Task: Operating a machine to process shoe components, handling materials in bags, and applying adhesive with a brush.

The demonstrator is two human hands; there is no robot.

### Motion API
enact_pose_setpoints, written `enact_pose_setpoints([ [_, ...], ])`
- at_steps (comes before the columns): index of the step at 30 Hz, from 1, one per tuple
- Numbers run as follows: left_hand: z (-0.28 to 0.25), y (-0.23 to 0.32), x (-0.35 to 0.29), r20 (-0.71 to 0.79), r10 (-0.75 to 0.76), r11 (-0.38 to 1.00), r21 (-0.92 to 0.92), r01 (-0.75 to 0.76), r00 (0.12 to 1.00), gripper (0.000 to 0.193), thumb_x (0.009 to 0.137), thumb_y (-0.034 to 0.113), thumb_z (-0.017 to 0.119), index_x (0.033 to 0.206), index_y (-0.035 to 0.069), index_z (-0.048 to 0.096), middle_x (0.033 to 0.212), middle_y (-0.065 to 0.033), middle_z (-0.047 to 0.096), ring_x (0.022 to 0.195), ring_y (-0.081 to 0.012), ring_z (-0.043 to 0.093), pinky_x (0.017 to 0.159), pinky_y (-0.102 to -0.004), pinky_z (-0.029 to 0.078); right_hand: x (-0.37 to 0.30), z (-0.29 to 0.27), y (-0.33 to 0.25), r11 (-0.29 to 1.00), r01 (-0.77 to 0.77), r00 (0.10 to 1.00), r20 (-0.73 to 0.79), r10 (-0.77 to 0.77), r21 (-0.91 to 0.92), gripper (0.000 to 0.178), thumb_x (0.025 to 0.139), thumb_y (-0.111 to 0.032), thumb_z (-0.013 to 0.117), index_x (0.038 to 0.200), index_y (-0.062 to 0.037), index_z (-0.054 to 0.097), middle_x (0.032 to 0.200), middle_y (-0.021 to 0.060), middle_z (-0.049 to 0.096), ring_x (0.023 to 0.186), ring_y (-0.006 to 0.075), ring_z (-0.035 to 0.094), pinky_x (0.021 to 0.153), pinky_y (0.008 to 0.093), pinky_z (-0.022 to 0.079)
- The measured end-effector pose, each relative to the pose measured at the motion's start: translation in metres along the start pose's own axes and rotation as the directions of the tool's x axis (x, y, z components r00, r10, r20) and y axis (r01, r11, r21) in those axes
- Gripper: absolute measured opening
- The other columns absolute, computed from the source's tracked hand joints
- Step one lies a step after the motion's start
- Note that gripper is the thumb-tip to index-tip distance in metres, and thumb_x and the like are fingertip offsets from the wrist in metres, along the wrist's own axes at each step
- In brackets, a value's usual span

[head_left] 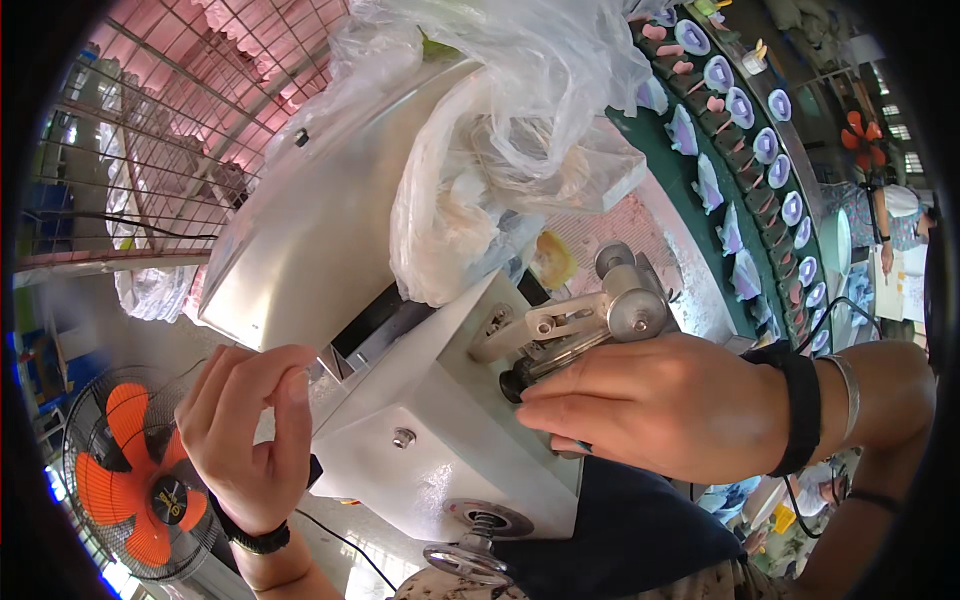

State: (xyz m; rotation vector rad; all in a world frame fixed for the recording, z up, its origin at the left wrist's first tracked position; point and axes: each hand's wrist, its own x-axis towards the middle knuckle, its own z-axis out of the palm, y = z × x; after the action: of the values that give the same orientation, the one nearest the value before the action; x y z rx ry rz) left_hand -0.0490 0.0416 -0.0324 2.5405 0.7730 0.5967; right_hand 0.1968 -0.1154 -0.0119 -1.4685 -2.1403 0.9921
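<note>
The right hand [660,405] covers the right edge of the white-cased machine [400,490], beside its roller arm [575,318]; its grip's contents I cannot tell. The left hand [245,430], grip narrow, hangs in open air off the left edge.

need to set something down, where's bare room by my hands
Bare: the pale machine housing between the left hand and right hand, though it may slope; the metal panel left of the plastic bag. Crowded: the roller mechanism, the conveyor.
</note>
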Motion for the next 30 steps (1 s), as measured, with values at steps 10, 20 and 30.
enact_pose_setpoints([
  [10,0.012,-0.011,0.005,-0.031,0.044,0.997,-0.062,-0.046,0.999,0.005,0.081,0.0,0.063,0.085,-0.002,0.065,0.068,-0.0075,0.06,0.053,-0.0185,0.05,0.049,-0.0288,0.038,0.008,-0.001,-0.004,0.992,-0.124,0.977,0.174,0.12,0.014,0.031,0.083,-0.008,0.064,0.112,0.0023,0.062,0.109,0.0141,0.064,0.094,0.0271,0.066,0.079,0.034,0.056],
  [20,0.014,-0.018,0.003,-0.019,0.05,0.995,-0.09,-0.051,0.999,0.005,0.083,0.001,0.063,0.085,-0.002,0.065,0.068,-0.0072,0.06,0.054,-0.018,0.049,0.05,-0.0287,0.037,0.006,0.001,-0.009,0.985,-0.173,0.973,0.148,0.175,-0.023,0.028,0.083,-0.01,0.067,0.109,-0.0006,0.064,0.107,0.0116,0.065,0.091,0.0248,0.067,0.076,0.033,0.057],
  [30,0.02,-0.014,0.007,0.036,0.012,0.995,-0.099,-0.008,0.999,0.004,0.081,-0.001,0.063,0.085,-0.002,0.065,0.07,-0.0084,0.061,0.055,-0.0187,0.051,0.051,-0.0288,0.04,-0.014,-0.003,-0.014,0.994,-0.112,0.976,-0.187,0.112,0.009,0.021,0.079,-0.007,0.058,0.1,-0.0025,0.057,0.085,0.0072,0.053,0.076,0.0218,0.063,0.061,0.032,0.053],
])
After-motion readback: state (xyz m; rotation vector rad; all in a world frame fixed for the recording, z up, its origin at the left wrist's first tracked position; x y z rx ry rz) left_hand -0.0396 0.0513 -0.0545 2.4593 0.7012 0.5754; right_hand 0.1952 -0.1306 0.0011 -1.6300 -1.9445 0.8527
